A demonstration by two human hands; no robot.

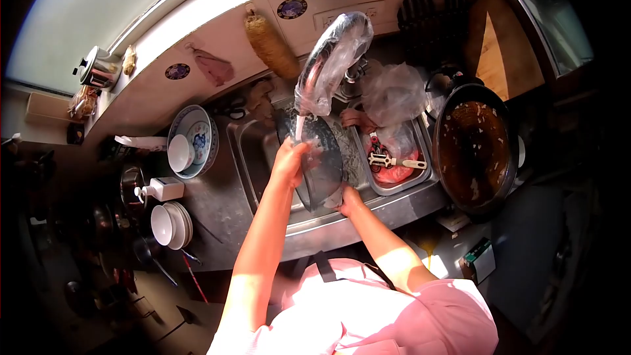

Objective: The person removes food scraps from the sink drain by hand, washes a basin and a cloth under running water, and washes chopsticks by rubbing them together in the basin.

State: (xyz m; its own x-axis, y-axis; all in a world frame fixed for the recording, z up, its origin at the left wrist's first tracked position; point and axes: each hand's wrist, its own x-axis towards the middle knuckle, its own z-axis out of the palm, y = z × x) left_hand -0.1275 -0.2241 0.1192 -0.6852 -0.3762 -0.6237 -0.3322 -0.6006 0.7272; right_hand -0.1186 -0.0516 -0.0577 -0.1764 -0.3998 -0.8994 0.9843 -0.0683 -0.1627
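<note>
A large round glass lid (323, 174) is held tilted over the sink (253, 151), under a faucet (332, 59) wrapped in clear plastic. Water runs from the spout onto the lid. My left hand (289, 163) grips the lid's near left side, its fingers partly blurred over the glass. At the lid's lower right edge, my right hand (346, 200) is closed on something pale, perhaps a cloth, too small to make out, against the rim.
Right of the sink are a metal tray (394, 189) with a peeler (394, 161) and a plastic bag (394, 95), then a large dark pan (474, 151) of brown liquid. On the left stand a patterned bowl (204, 125), a white bottle (165, 189) and stacked dishes (172, 225).
</note>
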